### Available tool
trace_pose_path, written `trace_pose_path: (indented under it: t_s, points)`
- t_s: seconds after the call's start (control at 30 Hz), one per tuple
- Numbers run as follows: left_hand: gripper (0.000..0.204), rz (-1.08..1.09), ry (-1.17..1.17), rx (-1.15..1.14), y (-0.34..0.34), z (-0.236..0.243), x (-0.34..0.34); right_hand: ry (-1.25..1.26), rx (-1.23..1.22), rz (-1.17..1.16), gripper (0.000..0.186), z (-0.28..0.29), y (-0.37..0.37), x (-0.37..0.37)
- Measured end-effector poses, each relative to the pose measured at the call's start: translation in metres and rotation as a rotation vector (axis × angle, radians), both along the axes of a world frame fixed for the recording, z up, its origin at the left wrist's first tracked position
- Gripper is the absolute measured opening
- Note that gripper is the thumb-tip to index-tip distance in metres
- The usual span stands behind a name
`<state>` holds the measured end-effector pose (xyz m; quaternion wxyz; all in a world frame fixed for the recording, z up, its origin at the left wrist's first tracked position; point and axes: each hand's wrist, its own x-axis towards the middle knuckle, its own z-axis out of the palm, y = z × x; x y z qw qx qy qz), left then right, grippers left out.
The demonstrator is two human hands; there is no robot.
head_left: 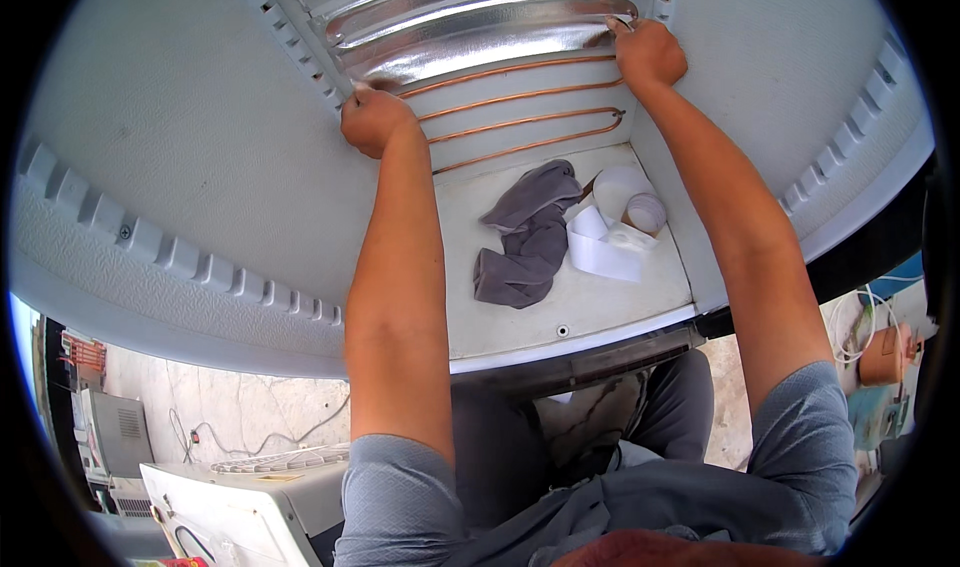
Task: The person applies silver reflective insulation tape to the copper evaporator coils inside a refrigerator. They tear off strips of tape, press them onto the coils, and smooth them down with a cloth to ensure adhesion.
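Observation:
Inside a white refrigerator cabinet, shiny aluminium foil [480, 42] covers the upper part of the back wall, with rounded ridges showing through it. My left hand [378, 122] is closed, thumb and fingers pinching the foil's lower left corner. At the lower right edge, my right hand [652, 55] is curled with its fingertips gripping the foil. Between my wrists, below the foil, bare copper tubing [520, 99] runs back and forth across the wall. My fingertips are partly hidden.
On the cabinet floor [620, 312] lie a crumpled grey cloth [535, 232] and curled white paper strips [605, 252]. Ribbed shelf supports [180, 252] line both side walls. Outside, a white appliance panel [225, 517] stands at lower left, with a cable [260, 437] on the ground behind.

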<state>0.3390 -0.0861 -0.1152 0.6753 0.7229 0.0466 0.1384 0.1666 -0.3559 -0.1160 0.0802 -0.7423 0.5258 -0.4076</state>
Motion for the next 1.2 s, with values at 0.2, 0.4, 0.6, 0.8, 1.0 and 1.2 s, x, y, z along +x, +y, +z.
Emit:
trace_pose_path:
  t_s: [0.2, 0.4, 0.6, 0.8, 1.0, 1.2]
  points:
    - [0.040, 0.065, -0.330, 0.191, -0.004, -0.046, -0.012, 0.016, 0.091, 0.032, 0.057, 0.009, 0.004, -0.004]
    - [0.062, -0.005, -0.704, 0.813, -0.005, -0.042, 0.000, 0.038, 0.077, 0.030, 0.057, 0.006, 0.004, -0.002]
    - [0.075, -0.094, -0.466, 0.747, 0.004, -0.039, 0.007, 0.032, 0.067, 0.047, 0.058, 0.005, 0.002, -0.005]
    - [0.080, -0.226, -0.903, 0.992, -0.015, -0.051, -0.026, 0.004, 0.004, 0.035, 0.049, -0.001, -0.002, -0.002]
    - [0.081, -0.085, -0.779, 0.896, -0.032, -0.041, 0.002, 0.030, 0.086, 0.055, 0.061, 0.011, 0.007, -0.004]
    - [0.079, -0.010, -0.614, 0.837, -0.019, -0.039, 0.025, 0.023, 0.062, 0.090, 0.057, 0.007, 0.003, -0.010]
